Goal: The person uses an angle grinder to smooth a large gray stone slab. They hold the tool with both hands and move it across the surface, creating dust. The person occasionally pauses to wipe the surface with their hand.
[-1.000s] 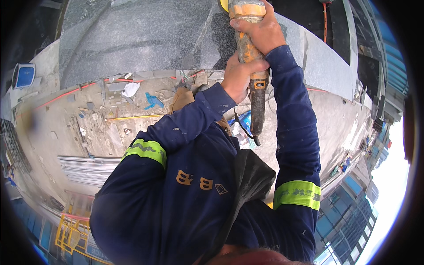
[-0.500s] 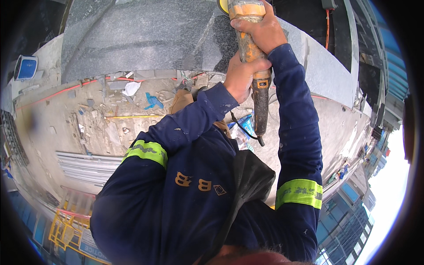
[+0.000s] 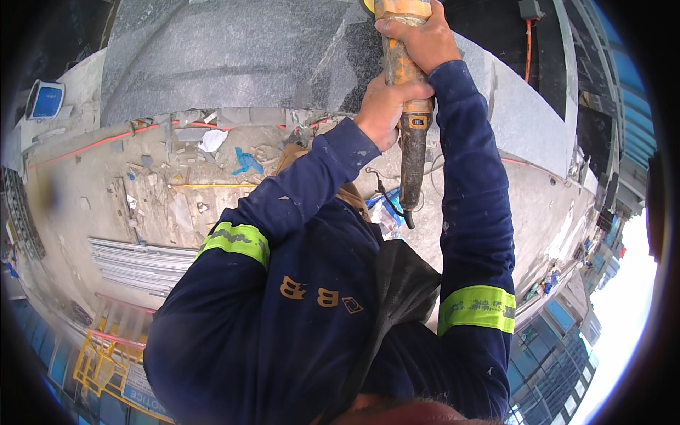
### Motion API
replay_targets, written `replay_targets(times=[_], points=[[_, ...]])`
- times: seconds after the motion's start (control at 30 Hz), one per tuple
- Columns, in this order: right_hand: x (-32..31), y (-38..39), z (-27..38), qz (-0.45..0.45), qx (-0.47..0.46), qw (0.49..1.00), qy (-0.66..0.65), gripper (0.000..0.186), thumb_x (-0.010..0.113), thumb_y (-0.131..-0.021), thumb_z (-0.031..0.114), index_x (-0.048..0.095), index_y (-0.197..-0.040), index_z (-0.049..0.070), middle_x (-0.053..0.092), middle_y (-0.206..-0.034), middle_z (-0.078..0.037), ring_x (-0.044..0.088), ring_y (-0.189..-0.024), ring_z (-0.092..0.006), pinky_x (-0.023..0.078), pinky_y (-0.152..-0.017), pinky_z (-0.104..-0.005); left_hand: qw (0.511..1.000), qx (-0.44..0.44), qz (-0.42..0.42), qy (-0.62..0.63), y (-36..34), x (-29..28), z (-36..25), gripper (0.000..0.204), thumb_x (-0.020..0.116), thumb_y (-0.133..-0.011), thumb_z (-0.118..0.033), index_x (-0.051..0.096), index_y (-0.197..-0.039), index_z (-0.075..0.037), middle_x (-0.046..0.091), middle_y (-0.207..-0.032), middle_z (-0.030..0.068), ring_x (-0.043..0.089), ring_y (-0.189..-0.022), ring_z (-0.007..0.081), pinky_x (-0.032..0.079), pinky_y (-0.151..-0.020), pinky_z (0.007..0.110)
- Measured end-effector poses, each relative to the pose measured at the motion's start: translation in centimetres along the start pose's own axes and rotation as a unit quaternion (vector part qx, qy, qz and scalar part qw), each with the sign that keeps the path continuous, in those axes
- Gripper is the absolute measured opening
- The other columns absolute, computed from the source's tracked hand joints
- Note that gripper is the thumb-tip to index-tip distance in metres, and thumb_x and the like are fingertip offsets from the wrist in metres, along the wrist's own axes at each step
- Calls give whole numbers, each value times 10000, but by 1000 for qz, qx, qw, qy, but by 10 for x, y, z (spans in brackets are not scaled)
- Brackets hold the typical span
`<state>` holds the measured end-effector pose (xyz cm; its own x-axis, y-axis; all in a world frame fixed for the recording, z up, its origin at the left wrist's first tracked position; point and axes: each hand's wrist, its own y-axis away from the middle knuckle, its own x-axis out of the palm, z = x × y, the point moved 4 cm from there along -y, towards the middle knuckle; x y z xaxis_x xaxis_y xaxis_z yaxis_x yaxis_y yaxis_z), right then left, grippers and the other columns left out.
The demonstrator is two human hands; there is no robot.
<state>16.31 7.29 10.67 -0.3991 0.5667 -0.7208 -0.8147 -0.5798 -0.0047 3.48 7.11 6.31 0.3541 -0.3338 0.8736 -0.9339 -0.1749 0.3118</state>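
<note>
Both hands hold a yellow-and-black angle grinder (image 3: 413, 159), dusty and scuffed, its body running up and down the view. My right hand (image 3: 428, 37) grips it near the head, at the top. Just below, my left hand (image 3: 386, 110) wraps round the middle of the body with the thumb across it. The grinder's head is at the picture's upper edge; only a sliver of a yellow disc shows there, and whether it touches anything is hidden. Beside and beyond the hands spreads a grey stone slab (image 3: 227, 64). From the grinder's lower end a black cord curls off.
A blue-and-white container (image 3: 46, 100) stands at the far left. Stone scraps, a blue rag (image 3: 246, 161) and a red hose or cord (image 3: 92, 153) lie on the dusty floor. Pale metal strips (image 3: 134, 265) lie at left, with a yellow frame (image 3: 103, 365) behind them.
Both hands and the grinder have shifted slightly upward in the view. The grinder's lower end has swung a little to the left. Both grips stay the same.
</note>
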Motion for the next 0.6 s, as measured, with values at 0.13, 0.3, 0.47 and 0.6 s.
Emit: replay_targets(times=[0.13,0.3,0.47,0.6], points=[[-1,4,3,25,-40,998,-40,1002,866,-679,315,300,-1440,-7,611,-1224,-262,601,-1163,-357,483,-983,-411,999,5,-21,26,3,1,4,386,679,-803,2,539,-1162,13,644,-988,100,662,-862,221,546,-760,365],[-4,8,-2,1,3,1000,8,1000,867,-676,308,304,-1441,-3,608,-1233,-251,595,-1172,-340,482,-985,-403,1000,1,-15,2,4,0,8,316,640,-847,-43,556,-1146,14,644,-991,101,674,-854,225,562,-760,378],[-2,8,3,11,-27,999,-26,1014,863,-675,333,297,-1448,-2,599,-1250,-261,591,-1180,-360,476,-992,-406,1000,9,-16,9,3,-3,6,315,641,-847,-47,556,-1143,16,646,-995,102,674,-862,225,562,-764,376],[0,10,2,4,11,1000,25,1030,863,-672,340,288,-1456,-1,600,-1252,-262,590,-1180,-366,474,-995,-406,1000,13,-14,4,4,-4,7,313,640,-848,-51,557,-1143,15,647,-997,101,675,-865,226,562,-764,376]])
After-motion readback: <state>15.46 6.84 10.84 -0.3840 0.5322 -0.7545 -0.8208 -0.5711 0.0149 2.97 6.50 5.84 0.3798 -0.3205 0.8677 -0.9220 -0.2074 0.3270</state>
